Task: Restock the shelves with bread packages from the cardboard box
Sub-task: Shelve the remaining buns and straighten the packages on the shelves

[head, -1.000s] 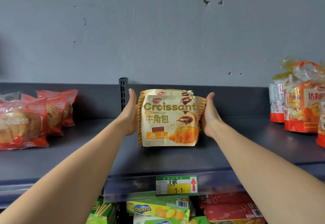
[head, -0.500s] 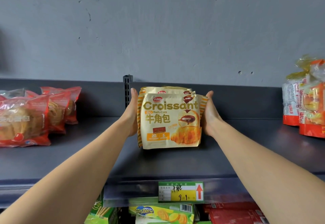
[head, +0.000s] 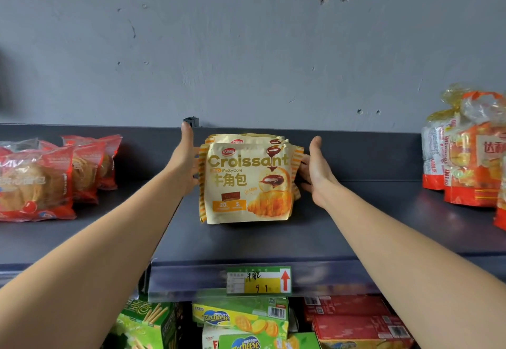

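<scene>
Croissant packs (head: 246, 181): cream-gold pouches with orange-striped side seams. The front panel shows a croissant, a cut bun and a chocolate drip. They stand upright near the middle of the upper shelf (head: 273, 242), one behind another, close to the shelf's back panel. Count: two tops are plain, with possibly a third behind them; the rear ones are mostly hidden.

Legible print on the front pack: "Croissant", "Melty Core", "牛角包", and the figures "20" and "5" on an orange band. The small red logo at the top is too small to read.

Left hand (head: 184, 162): flat, fingers (head: 187, 140) straight and pointing up, palm against the left edge of the packs. It grasps nothing.

Right hand (head: 317, 173): released, palm turned toward the packs, fingers relaxed at the right side seam. Whether they touch it cannot be told.

Other stock:
- Red packs (head: 35, 184), three, in a row on the shelf's left end. Their print is blurred.
- Orange packs (head: 465, 157), at least three, on the right end, cut by the frame.
- Tag (head: 258, 280), one, on the shelf's front rail below the packs: green and yellow, handwritten "9 1", red arrow pointing up.
- Lower level: two boxes marked "Zecheese" (head: 241, 318), red boxes (head: 356, 318) and a green box (head: 142, 321) picturing biscuit sticks.
</scene>
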`<state>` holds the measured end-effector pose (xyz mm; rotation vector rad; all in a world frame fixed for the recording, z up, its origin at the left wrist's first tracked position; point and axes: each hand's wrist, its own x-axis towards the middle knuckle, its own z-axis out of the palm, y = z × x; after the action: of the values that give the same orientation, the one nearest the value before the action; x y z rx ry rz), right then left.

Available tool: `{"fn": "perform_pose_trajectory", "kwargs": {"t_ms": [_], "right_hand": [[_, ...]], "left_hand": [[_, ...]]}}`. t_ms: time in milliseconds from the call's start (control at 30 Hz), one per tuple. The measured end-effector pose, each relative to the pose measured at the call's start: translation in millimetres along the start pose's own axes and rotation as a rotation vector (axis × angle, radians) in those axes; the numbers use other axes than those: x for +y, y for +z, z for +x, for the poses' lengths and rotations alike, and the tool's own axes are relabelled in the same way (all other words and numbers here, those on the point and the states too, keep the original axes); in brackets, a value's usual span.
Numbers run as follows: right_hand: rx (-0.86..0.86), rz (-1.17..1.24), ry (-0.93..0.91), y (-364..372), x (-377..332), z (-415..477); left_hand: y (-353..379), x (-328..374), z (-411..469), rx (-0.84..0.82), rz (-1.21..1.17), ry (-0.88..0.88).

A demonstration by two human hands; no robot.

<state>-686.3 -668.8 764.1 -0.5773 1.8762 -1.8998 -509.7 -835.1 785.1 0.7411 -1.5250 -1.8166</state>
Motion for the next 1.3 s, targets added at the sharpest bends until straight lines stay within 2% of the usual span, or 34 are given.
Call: {"fn": "perform_pose_trajectory", "kwargs": {"t_ms": [200,333,467,633,900,1300], "right_hand": [[0.045,-0.151,-0.083,-23.8,-1.9,-29.9],[0.109,-0.225,-0.192,-37.7,0.0,-48.2],[0.143,-0.282,-0.266,-52.5,0.0,-66.6],[0.185,-0.343,-0.28,-70.0,-5.4,-89.6],[0.309,-0.477,-0.306,-122.2,-1.5,-126.4],[0.466,-0.591,-0.253,-273.2,9.0,-151.6]], "left_hand": [[11.2,19.7,-31.1,0.299,0.173,0.308],[23.5,25.7,-52.9,0.366,0.255,0.537],[39.5,28.2,-71.9,0.277,0.32,0.674],[63.9,32.2,-92.0,0.17,0.43,0.732],[123.3,12.5,-112.9,-0.057,0.525,0.731],[272.4,-50.5,-137.1,-0.39,0.722,0.712]]}}
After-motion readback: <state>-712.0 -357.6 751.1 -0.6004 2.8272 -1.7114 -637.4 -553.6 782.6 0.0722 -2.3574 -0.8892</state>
